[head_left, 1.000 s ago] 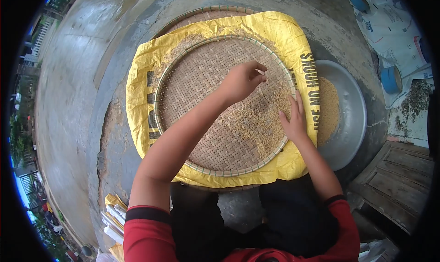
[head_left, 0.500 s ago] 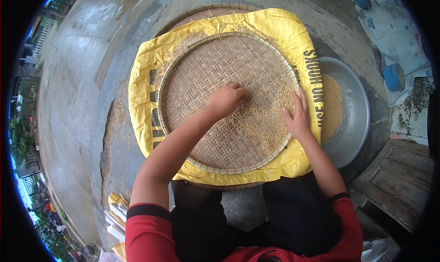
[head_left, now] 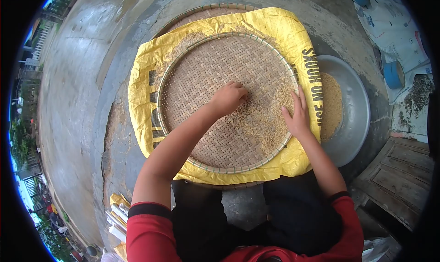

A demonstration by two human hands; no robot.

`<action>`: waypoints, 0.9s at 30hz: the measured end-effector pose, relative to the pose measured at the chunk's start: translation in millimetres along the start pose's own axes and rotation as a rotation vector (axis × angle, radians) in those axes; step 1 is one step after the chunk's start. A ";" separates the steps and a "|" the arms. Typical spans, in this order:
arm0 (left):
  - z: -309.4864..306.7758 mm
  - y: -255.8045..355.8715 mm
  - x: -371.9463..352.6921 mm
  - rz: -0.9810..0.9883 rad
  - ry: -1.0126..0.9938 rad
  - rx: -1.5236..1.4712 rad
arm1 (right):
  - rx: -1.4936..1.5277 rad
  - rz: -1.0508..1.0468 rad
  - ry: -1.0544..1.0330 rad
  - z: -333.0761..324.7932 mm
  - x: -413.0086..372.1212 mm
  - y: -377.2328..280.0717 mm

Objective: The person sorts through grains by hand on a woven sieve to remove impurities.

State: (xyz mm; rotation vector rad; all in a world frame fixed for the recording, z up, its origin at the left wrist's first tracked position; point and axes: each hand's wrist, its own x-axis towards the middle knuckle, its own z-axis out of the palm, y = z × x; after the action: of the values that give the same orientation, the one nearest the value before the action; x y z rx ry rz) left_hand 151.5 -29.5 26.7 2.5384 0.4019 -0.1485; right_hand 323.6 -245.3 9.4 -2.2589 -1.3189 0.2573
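My left hand (head_left: pixel 228 98) is near the middle of the woven bamboo tray (head_left: pixel 183 64), knuckles up and fingers curled, with the tips down in the unhusked rice (head_left: pixel 259 122). I cannot tell whether they pinch anything. My right hand (head_left: pixel 298 117) lies flat and open on the tray's right edge, fingers spread, holding nothing.

The rice sits in a loose drift over the tray's right half, between my two hands. The left and far parts of the weave are nearly bare. I judge the picking-over to be well along, with that one patch left to go through.

A metal basin (head_left: pixel 355 124) just right of the tray holds a bed of grain (head_left: pixel 331 103), so some has likely been moved across.

Under the tray is a yellow sack (head_left: pixel 279 25) with chaff scattered on its far left corner, and the rim of a second tray (head_left: pixel 206 8) shows beyond it. Everything rests on worn, cracked concrete (head_left: pixel 78 87) outdoors. Right of the tray are a white printed sack (head_left: pixel 394 28) and weathered boards (head_left: pixel 403 179).
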 end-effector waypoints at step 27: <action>-42.9 56.8 32.7 -0.038 -0.075 -1.074 | 0.012 -0.001 0.007 -0.4 -0.3 -1.9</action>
State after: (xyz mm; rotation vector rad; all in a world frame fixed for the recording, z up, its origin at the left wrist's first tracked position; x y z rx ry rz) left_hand 201.4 -43.1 85.6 1.4650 0.3613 -0.0212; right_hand 322.2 -244.9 10.8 -2.2472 -1.3114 0.2567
